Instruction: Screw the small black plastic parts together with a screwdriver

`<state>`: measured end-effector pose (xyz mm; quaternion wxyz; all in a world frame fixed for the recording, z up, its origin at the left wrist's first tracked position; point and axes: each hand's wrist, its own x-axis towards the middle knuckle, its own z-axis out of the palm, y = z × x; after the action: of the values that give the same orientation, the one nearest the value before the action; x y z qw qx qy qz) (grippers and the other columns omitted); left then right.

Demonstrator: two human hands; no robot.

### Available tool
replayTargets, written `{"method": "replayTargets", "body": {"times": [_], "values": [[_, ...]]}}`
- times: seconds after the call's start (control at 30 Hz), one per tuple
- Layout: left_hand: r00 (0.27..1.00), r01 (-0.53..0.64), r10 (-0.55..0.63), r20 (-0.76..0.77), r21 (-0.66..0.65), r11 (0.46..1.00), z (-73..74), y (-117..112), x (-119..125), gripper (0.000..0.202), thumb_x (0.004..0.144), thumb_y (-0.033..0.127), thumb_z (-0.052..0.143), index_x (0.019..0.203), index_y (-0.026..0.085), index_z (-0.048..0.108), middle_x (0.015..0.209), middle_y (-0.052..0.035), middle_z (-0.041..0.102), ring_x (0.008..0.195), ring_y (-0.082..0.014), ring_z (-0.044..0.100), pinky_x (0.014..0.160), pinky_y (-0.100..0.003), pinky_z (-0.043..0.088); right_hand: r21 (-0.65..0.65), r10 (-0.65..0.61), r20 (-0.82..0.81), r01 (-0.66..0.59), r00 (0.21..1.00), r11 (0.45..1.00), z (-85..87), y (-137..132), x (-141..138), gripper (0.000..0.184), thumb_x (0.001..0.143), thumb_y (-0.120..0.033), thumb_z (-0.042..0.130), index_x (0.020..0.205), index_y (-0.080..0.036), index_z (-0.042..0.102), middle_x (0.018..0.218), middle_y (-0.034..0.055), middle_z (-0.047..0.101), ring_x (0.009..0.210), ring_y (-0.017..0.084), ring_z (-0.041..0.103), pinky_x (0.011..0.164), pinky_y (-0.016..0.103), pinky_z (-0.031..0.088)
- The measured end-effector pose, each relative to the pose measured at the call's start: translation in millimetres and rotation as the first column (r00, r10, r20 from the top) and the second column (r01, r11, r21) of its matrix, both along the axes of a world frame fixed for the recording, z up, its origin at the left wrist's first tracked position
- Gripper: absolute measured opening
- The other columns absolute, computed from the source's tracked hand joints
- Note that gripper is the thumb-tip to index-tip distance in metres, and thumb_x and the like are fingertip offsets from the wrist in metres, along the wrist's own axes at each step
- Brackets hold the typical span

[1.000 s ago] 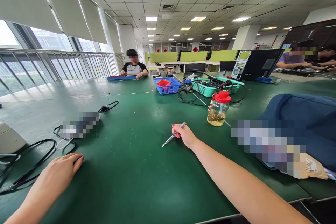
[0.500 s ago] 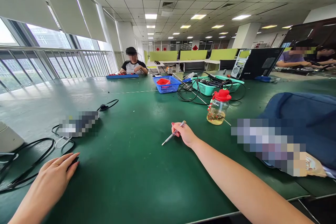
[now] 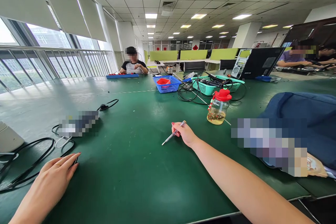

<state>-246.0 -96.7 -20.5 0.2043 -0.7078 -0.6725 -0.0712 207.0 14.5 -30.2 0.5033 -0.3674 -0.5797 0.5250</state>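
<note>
Over at the right hand [image 3: 186, 135], thumb and fingers are pinched round a slim screwdriver [image 3: 168, 139], its clear handle rising past the fingers and its metal shaft slanting down to the left over the green tabletop [image 3: 136, 182]; whether the tip touches, I can't tell. Down at the left, the left hand [image 3: 54, 175] lies low, palm down, fingers reaching forward together with the thumb just below. A dark object [image 3: 76, 161] peeks out there, mostly hidden, so whether it's gripped or merely covered I can't say.

Just beyond that hand, a black cable [image 3: 49, 139] loops past a white device [image 3: 10, 138] at the edge of view, with a pixelated item [image 3: 78, 123] behind and a coiled cord [image 3: 104, 107] at its far end. To the right of the screwdriver stands a red-lidded bottle [image 3: 217, 113], upright, pale yellow liquid inside, and nearer the forearm a navy bag [image 3: 301, 108] slumps on the table.

Farther out, a blue basket [image 3: 167, 88] holds a red tray [image 3: 163, 81]; beside it, a teal basket [image 3: 207, 91] spills black cables [image 3: 216, 82]. A black computer tower [image 3: 259, 63] leans behind, and across the table a person [image 3: 133, 66] sits at a long blue tray [image 3: 123, 76].
</note>
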Motion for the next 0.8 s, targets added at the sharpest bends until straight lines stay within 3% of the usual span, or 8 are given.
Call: {"method": "replayTargets", "body": {"times": [0.23, 0.37, 0.5, 0.67, 0.8], "values": [[1.000, -0.030, 0.029, -0.010, -0.129, 0.991, 12.9, 1.7, -1.4, 0.050, 0.091, 0.044, 0.030, 0.124, 0.025, 0.063, 0.106, -0.0054, 0.075, 0.112, -0.0306, 0.059, 0.088, -0.042, 0.050, -0.006, 0.000, 0.001, 0.000, 1.000, 1.000, 0.8, -0.8, 0.0, 0.045, 0.077, -0.053, 0.061, 0.050, -0.018, 0.057, 0.049, -0.0033, 0.042, 0.047, 0.009, 0.034, 0.051, 0.027, 0.026], [0.997, 0.050, -0.037, 0.068, -0.207, 0.977, 15.9, 5.1, -13.3, 0.049, 0.086, 0.038, 0.037, 0.126, 0.025, 0.062, 0.113, -0.0062, 0.073, 0.111, -0.0278, 0.061, 0.095, -0.039, 0.047, -0.008, 0.000, 0.000, 0.000, 1.000, 1.000, 0.1, -0.2, 0.1, 0.045, 0.077, -0.053, 0.061, 0.050, -0.018, 0.057, 0.049, -0.0030, 0.043, 0.047, 0.009, 0.034, 0.050, 0.027, 0.026], [0.985, 0.114, -0.086, 0.149, -0.188, 0.976, 15.1, 8.4, -27.7, 0.048, 0.083, 0.033, 0.037, 0.123, 0.029, 0.065, 0.118, -0.0060, 0.071, 0.107, -0.0270, 0.064, 0.094, -0.036, 0.048, -0.008, 0.000, -0.002, 0.000, 1.000, 1.000, -0.3, 0.5, 0.3, 0.045, 0.077, -0.054, 0.061, 0.050, -0.018, 0.057, 0.049, -0.0031, 0.042, 0.047, 0.009, 0.034, 0.050, 0.027, 0.026], [0.986, 0.089, -0.048, 0.160, -0.259, 0.962, 20.2, 10.4, -28.3, 0.046, 0.085, 0.040, 0.037, 0.119, 0.032, 0.067, 0.117, -0.0042, 0.071, 0.111, -0.0284, 0.063, 0.095, -0.040, 0.048, -0.007, 0.003, 0.001, -0.003, 1.000, 1.000, -1.9, 1.4, 0.8, 0.045, 0.077, -0.055, 0.062, 0.050, -0.019, 0.057, 0.049, -0.0032, 0.042, 0.047, 0.009, 0.034, 0.050, 0.027, 0.026], [0.960, 0.120, -0.031, 0.278, -0.308, 0.944, 16.2, 11.4, -32.4, 0.045, 0.082, 0.041, 0.044, 0.122, 0.038, 0.063, 0.131, 0.0035, 0.064, 0.116, -0.0257, 0.062, 0.101, -0.041, 0.045, -0.003, 0.002, 0.005, -0.002, 1.000, 1.000, -3.6, 2.1, 1.1, 0.046, 0.078, -0.055, 0.061, 0.050, -0.019, 0.057, 0.049, -0.0032, 0.041, 0.047, 0.010, 0.034, 0.051, 0.028, 0.026]]}}
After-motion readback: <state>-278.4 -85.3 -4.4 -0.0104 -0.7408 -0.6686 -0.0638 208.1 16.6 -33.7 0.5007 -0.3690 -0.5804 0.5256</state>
